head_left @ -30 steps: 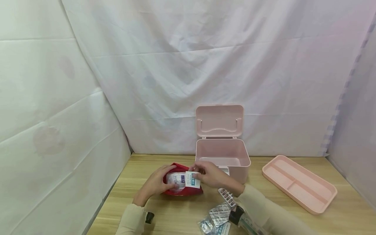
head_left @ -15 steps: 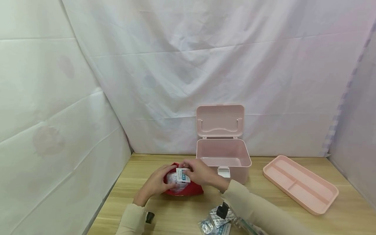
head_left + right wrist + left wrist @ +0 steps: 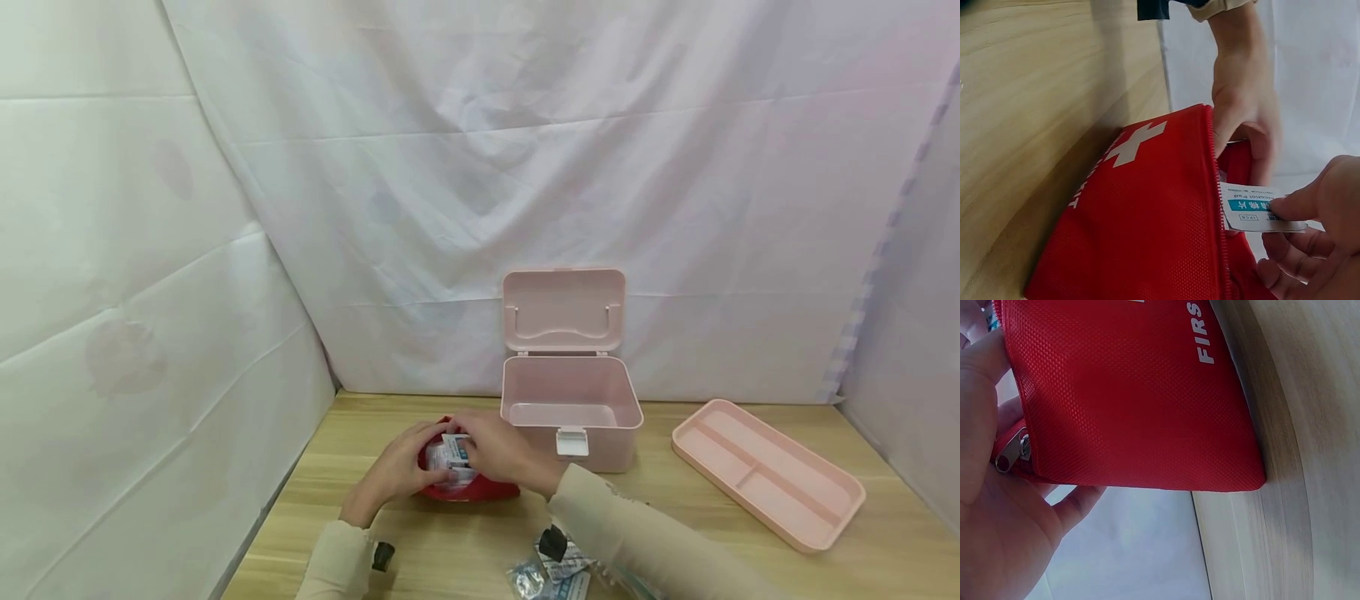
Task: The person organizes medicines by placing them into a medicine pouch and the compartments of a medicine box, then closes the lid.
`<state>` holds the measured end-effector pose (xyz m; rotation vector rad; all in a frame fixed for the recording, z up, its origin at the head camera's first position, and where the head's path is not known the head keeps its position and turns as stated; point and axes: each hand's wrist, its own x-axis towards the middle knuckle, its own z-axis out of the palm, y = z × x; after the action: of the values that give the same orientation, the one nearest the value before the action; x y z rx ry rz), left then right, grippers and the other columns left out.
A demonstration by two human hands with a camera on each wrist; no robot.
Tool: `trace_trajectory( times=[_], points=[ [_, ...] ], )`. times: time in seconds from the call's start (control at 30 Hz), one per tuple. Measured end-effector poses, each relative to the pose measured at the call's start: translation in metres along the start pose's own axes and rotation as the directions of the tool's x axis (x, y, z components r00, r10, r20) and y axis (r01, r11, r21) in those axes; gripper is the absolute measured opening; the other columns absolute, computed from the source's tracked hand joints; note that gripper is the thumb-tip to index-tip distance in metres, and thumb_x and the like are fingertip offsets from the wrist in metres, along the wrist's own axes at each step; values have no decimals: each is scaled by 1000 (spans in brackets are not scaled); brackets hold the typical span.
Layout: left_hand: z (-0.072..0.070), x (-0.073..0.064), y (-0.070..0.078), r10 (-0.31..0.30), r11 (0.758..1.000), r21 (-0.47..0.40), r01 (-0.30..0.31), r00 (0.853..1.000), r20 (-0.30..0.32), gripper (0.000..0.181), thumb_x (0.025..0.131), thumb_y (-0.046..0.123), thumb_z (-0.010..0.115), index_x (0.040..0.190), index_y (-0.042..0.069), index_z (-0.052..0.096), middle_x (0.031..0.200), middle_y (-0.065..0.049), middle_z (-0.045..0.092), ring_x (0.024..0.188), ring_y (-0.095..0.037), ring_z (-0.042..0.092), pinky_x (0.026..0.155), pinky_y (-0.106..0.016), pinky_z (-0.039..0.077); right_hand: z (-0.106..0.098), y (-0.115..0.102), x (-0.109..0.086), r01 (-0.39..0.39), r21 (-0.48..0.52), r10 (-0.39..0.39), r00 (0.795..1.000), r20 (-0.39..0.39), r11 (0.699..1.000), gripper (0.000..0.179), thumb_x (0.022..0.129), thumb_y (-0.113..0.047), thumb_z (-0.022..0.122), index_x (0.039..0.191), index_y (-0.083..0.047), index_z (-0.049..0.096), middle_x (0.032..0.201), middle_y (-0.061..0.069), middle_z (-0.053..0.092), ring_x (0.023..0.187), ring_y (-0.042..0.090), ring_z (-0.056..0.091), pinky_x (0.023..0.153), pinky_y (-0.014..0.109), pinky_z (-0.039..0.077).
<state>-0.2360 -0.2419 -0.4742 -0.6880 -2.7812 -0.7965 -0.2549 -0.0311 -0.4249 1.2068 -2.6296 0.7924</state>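
A red first-aid pouch with a zip stands on the wooden table, its mouth held apart. My left hand grips the pouch at its mouth, thumb on the near side and fingers at the far edge. In the left wrist view the metal zip pull lies by that palm. Between thumb and fingers my right hand pinches a flat white-and-blue alcohol pad packet, one end of it inside the mouth. White-printed packets show within the pouch; its lower contents are hidden.
A pink box with its lid raised stands behind and right of the pouch. A pink divided tray lies farther right. Near the right sleeve are a silver blister pack and a clear packet, partly covered by the arm.
My right hand has moved left with the alcohol pad packet, from over the pouch's right side into its mouth. My left hand has kept its grip on the pouch.
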Motion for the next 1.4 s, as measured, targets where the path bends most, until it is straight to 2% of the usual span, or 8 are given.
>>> trace_trajectory(
  times=[0.17,0.37,0.53,0.8,1.07,1.4],
  points=[
    [-1,0,1,-7,1000,-8,7,1000,-6,73,76,35,86,139,12,56,133,-7,60,120,-26,58,102,-49,48,7,-1,1,37,-138,-41,999,-26,990,19,90,-8,68,108,-14,67,108,2,71,101,18,67,93,33,54],
    [-1,0,1,-7,1000,-1,7,1000,4,71,78,31,85,138,11,56,132,-7,60,120,-26,58,102,-49,48,17,-1,-3,95,-277,-116,991,-62,956,19,85,-9,70,102,-16,69,97,-1,73,88,17,70,83,33,54],
    [-1,-1,3,3,1000,-8,-3,1000,-3,71,77,33,86,139,12,56,130,-5,61,119,-25,59,100,-48,50,22,-1,-5,81,-344,-102,994,-42,935,17,86,-13,70,102,-20,70,97,-2,73,89,17,69,82,35,51],
    [-3,1,6,1,1000,-29,-1,1000,8,71,77,28,86,139,13,56,131,-7,60,119,-27,58,100,-50,49,25,-1,-8,79,-393,-86,996,0,916,12,87,-20,70,99,-21,69,93,-2,74,86,14,69,73,31,40],
    [-3,0,6,3,1000,-11,-3,1000,8,71,77,27,86,139,13,56,132,-9,60,120,-29,58,101,-51,49,26,-2,-10,90,-405,-87,996,26,910,6,88,-21,70,94,-22,71,86,-5,75,80,11,69,74,32,38],
    [-3,0,6,-50,998,-25,51,998,34,71,78,29,86,140,14,55,135,-9,58,123,-29,55,102,-52,48,25,1,-12,113,-435,-102,994,47,893,4,87,-25,71,85,-22,72,81,-5,73,77,11,67,74,34,37]
  ],
)
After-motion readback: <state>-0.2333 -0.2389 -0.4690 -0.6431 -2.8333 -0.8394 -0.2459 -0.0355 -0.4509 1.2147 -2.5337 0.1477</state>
